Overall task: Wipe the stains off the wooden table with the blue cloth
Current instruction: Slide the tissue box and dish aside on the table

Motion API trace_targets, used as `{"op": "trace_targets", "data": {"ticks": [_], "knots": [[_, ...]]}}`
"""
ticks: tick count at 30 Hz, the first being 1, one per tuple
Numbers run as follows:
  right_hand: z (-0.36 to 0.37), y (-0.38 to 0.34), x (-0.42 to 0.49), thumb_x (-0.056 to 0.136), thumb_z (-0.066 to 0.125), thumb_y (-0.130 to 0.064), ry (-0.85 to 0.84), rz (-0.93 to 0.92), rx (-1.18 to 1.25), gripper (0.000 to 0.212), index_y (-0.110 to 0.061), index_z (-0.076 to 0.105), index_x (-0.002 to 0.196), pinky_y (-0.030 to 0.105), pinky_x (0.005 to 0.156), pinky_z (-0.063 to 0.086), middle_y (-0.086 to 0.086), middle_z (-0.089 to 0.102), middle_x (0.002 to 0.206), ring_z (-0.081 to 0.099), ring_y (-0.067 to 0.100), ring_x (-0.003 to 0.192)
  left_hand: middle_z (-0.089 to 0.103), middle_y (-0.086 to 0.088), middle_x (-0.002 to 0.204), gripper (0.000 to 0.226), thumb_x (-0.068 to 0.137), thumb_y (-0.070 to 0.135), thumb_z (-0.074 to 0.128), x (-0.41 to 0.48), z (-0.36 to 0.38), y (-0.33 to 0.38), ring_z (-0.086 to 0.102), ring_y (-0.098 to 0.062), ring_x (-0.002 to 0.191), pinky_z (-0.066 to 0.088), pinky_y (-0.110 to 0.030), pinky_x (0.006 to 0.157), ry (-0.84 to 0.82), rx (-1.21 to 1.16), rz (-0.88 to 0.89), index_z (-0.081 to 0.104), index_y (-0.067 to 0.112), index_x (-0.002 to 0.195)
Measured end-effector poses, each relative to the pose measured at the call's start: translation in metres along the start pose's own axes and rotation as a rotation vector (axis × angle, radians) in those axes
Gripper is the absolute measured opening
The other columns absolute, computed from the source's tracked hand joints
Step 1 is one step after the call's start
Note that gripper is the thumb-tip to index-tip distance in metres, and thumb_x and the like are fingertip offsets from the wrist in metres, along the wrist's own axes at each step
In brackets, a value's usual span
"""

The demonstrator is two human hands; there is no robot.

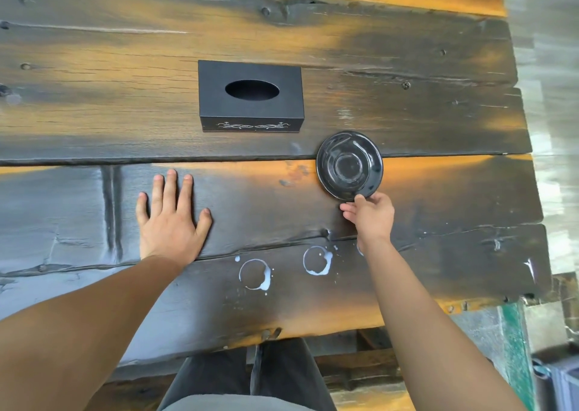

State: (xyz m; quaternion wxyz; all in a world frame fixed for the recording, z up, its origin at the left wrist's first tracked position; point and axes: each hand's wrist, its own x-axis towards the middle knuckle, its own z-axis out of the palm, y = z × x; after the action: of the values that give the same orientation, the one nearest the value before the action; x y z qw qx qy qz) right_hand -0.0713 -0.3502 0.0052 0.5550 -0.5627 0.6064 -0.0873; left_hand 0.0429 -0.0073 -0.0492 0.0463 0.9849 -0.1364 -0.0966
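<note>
Head view looks down on a wooden table (pixel 94 103) of dark, rough planks with worn orange patches, knots and cracks. Nothing is wiped yet: two whitish ring stains (pixel 254 274) sit side by side near the table's six o'clock edge, between the forearms, with small splashes around them, and they look wet and whole. The blue cloth is nowhere in sight, so I judge the task barely begun, with the cloth to be fetched and both rings plus the droplets left to clear. The left hand (pixel 170 219) lies flat on the wood toward nine o'clock of the stains, fingers spread and holding nothing. The right hand (pixel 369 214) reaches toward one o'clock of the rings, its fingertips pinching the near rim of a black saucer (pixel 349 166) that rests on the table. A black tissue box (pixel 250 95) stands at twelve o'clock, apart from the saucer. Beyond the table's three o'clock end the room shows pale flooring and a green frame below, both blurred.
</note>
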Motion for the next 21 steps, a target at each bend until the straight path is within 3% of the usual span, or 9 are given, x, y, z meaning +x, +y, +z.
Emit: {"op": "trace_targets", "data": {"ticks": [4,6,10,14,21], "knots": [[0.005,-0.007,0.004,0.099,0.05,0.002,-0.026,0.089,0.222,0.027,0.0,0.049,0.125,0.025,0.061,0.061,0.022,0.069,0.103,0.075,0.024,0.068,0.012,-0.003,0.172,0.075,0.096,0.059,0.032,0.0,0.0,-0.001,-0.005,-0.014,0.159,-0.003,-0.047,0.125,0.006,0.003,0.0,0.014,0.029,0.162],[0.007,-0.01,0.008,0.098,0.049,0.003,-0.025,0.07,0.239,0.026,0.001,0.05,0.124,0.026,0.065,0.062,0.023,0.07,0.101,0.074,0.024,0.068,0.013,-0.003,0.171,0.075,0.096,0.059,0.033,0.0,0.001,-0.001,0.002,-0.021,0.16,-0.005,-0.045,0.124,0.007,0.006,0.001,0.015,0.029,0.162],[0.017,-0.024,0.02,0.096,0.048,0.006,-0.004,0.03,0.269,0.024,0.0,0.052,0.119,0.028,0.066,0.062,0.016,0.07,0.092,0.073,0.023,0.064,0.013,-0.003,0.171,0.075,0.095,0.058,0.033,0.001,0.002,-0.002,0.0,-0.016,0.16,-0.007,-0.043,0.123,0.015,0.014,0.0,0.015,0.029,0.162],[0.033,-0.048,0.037,0.095,0.048,0.008,-0.003,0.009,0.283,0.021,-0.005,0.05,0.113,0.028,0.068,0.062,0.008,0.067,0.087,0.075,0.024,0.067,0.014,-0.003,0.171,0.075,0.096,0.059,0.033,0.001,0.004,-0.003,0.007,-0.024,0.159,-0.006,-0.044,0.124,0.023,0.03,0.006,0.014,0.029,0.162],[0.069,-0.082,0.061,0.095,0.047,0.008,-0.001,-0.02,0.239,0.019,-0.011,0.048,0.093,0.027,0.065,0.062,0.012,0.067,0.085,0.076,0.021,0.063,0.013,-0.003,0.172,0.075,0.097,0.06,0.03,0.001,0.005,-0.003,0.005,-0.024,0.16,-0.005,-0.045,0.124,0.025,0.035,0.013,0.012,0.029,0.163]]}}
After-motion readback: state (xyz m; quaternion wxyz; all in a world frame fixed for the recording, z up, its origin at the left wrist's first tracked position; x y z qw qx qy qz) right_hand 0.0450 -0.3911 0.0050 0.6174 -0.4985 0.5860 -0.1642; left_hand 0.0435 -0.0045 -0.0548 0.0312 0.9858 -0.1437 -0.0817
